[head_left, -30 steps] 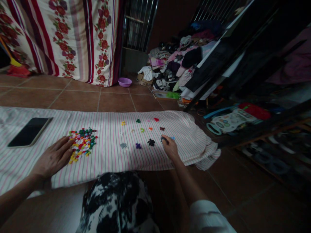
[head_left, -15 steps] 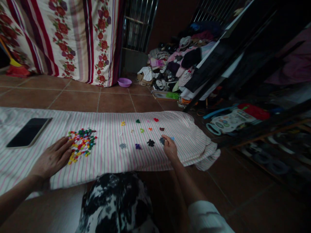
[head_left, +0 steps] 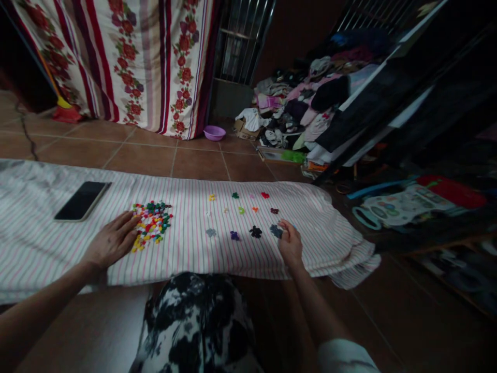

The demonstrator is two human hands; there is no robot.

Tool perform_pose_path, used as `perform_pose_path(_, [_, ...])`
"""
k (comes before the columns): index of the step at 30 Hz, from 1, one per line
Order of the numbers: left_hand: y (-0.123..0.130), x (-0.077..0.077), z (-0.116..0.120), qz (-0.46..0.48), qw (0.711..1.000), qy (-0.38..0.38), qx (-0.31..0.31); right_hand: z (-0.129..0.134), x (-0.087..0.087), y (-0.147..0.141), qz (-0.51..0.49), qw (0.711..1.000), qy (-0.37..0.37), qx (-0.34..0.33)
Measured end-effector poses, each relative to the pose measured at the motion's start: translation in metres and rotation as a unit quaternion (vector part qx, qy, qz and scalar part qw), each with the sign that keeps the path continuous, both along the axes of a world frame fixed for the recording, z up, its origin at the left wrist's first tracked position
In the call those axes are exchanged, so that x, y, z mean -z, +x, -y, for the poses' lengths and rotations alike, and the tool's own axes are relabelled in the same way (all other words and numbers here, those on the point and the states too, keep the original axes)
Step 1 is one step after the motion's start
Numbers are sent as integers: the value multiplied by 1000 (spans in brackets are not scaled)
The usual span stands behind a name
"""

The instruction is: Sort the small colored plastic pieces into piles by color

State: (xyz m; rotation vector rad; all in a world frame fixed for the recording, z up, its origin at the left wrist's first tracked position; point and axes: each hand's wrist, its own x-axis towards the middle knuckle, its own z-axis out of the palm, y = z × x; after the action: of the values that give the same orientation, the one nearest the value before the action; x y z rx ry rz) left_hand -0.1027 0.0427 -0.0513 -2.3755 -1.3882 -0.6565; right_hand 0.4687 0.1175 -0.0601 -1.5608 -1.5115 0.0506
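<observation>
My left hand point(head_left: 114, 239) lies flat with fingers stretched out, its fingertips touching the left edge of a mixed pile of small bead-like coloured pieces point(head_left: 153, 221). Curled, with thumb and forefinger close together, my right hand point(head_left: 290, 244) is at the right side of a dark grey cluster point(head_left: 276, 231); whatever sits between its fingertips is too small to make out. Left of that are black point(head_left: 255, 231), purple point(head_left: 234, 235) and light grey point(head_left: 210, 232) clusters. Farther back lie small groups in yellow point(head_left: 212, 197), dark green point(head_left: 235, 195), red point(head_left: 265, 195) and brown point(head_left: 274, 211). A bit of light blue shows behind the right hand.
A striped cloth point(head_left: 186, 254) covers the low surface under the pieces. On its left rests a phone point(head_left: 83, 201). Beyond, on the tiled floor, are a purple basin point(head_left: 215, 133), a heap of clothes point(head_left: 295, 106) and, at right, a plastic toy point(head_left: 392, 210).
The view has swung left, so everything sits farther right in the picture. My right hand stays beside the dark grey cluster and now covers most of the light blue. My left hand remains at the pile.
</observation>
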Motion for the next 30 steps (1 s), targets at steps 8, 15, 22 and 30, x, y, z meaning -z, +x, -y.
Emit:
perform_pose_path(8, [10,-10,3,27,997,-50,-54,8,-21,-20,81,992,92,32])
perform_pose_path(15, [13,-11,4,53,995,-54,-66,15,-67,-109,118,980,76,-142])
perform_pose_path(22, [13,-7,3,65,994,-63,-54,3,-72,-222,119,934,34,-335])
perform_pose_path(30, [15,-11,4,95,991,-62,-71,-10,-65,-314,169,875,-36,-453])
